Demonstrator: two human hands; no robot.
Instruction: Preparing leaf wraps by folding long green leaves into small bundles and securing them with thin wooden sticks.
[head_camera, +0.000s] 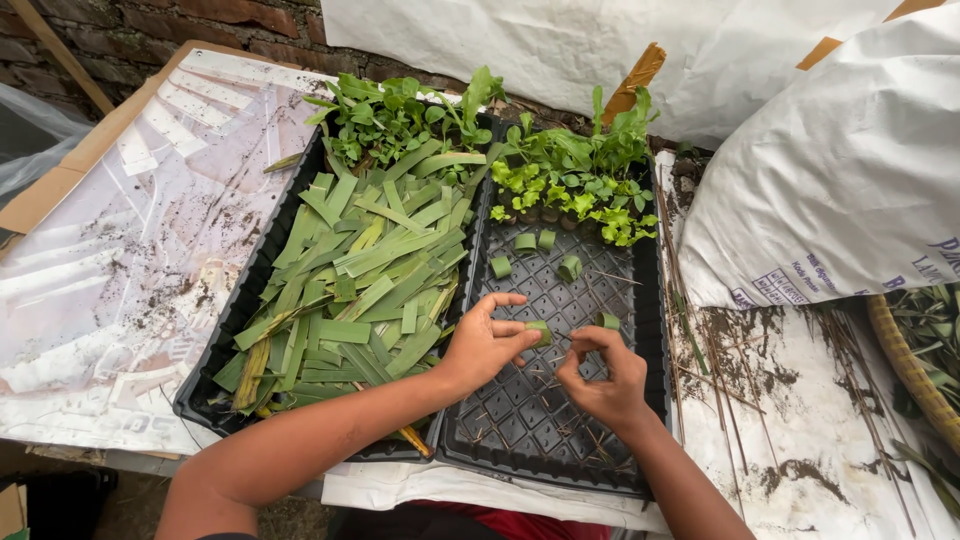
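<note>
Head view, left hand (483, 343): fingers pinch a small rolled green leaf cup (540, 332) over the black mesh plastic tray (530, 420).
Head view, right hand (605, 380): fingertips pressed together on a second green leaf ring (608, 321).
Nearby: cut green leaf strips (360, 270), 4 finished rolls (545, 255), seedlings (575, 175).
Risk: I judge the roll could spring open if the pinch loosens.

Leaf strips (355, 270) fill left tray (215, 375); seedlings (580, 180) behind in right tray (648, 300).
</note>
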